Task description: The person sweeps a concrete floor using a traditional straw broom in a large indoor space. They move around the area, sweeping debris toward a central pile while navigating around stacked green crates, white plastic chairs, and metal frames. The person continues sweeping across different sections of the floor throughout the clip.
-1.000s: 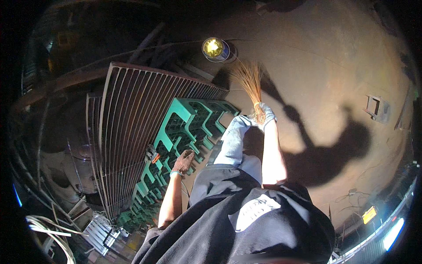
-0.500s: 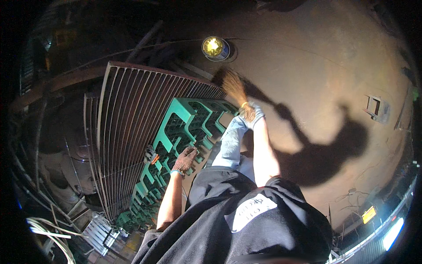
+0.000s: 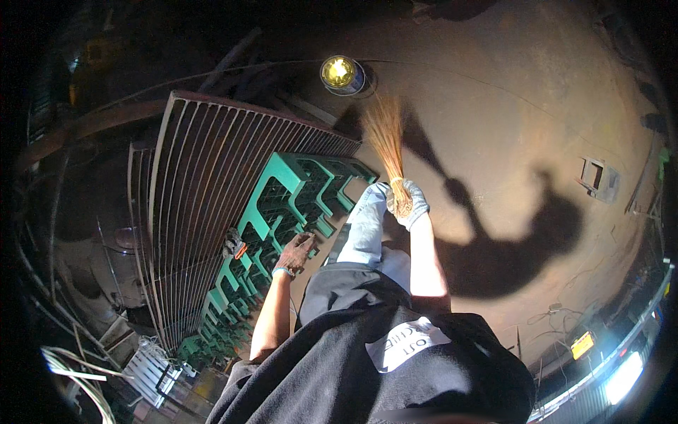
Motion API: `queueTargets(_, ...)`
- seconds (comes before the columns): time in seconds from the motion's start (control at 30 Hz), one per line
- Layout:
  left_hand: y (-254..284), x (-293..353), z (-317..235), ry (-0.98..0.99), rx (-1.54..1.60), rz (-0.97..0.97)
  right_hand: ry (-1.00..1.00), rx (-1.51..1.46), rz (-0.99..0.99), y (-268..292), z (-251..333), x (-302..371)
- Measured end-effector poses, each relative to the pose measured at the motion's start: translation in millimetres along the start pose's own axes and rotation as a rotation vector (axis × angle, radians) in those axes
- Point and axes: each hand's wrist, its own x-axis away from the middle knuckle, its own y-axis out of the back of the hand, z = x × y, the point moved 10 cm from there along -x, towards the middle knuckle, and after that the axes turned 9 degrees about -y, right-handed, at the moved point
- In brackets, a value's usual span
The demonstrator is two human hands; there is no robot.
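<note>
My right hand point(image 3: 409, 203), in a pale grey glove, is closed around the bound end of a straw whisk broom point(image 3: 385, 134). The bristles fan out away from me over the brown floor, slightly blurred. On the left, my left hand point(image 3: 296, 253) wears a dark reddish-brown glove with a light blue cuff. Its fingers are loosely apart with nothing seen in them, beside a row of green stool-like pieces point(image 3: 282, 173). Whether it touches them I cannot tell.
A brown metal grille point(image 3: 212, 155) leans along the green row. Grey gloves with an orange part point(image 3: 235, 245) lie on the row. Ahead stands a bucket point(image 3: 342, 75) with a shiny yellow top. A square-holed plate point(image 3: 599, 178) lies at right; white slatted metal point(image 3: 150, 378) at lower left.
The whisk broom has turned more upright, with its bristles swung toward the right and farther ahead. My right hand has dropped slightly nearer me. My left hand has barely moved.
</note>
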Motion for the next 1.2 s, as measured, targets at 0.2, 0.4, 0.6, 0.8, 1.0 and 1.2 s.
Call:
queueTargets(0.2,-1,4,-14,-0.036,-0.01,-0.005,-0.252,-0.052,0.109,-14,-9,-48)
queueTargets(0.4,15,17,-10,0.02,-0.082,-0.057,-0.053,0.022,-0.187,9,66,-55)
queueTargets(0.6,10,12,13,0.096,-0.162,-0.06,0.062,0.247,-0.117,4,70,-7)
queueTargets(0.8,-19,-16,-6,-0.195,-0.022,0.08,-0.029,0.181,0.109,0,27,12)
queueTargets(1.0,-6,-10,-33,-0.03,-0.147,0.006,-0.05,0.018,0.121,19,66,12)
queueTargets(1.2,0,-18,-51,-0.118,-0.347,0.038,0.148,-0.342,-0.041,117,80,78)
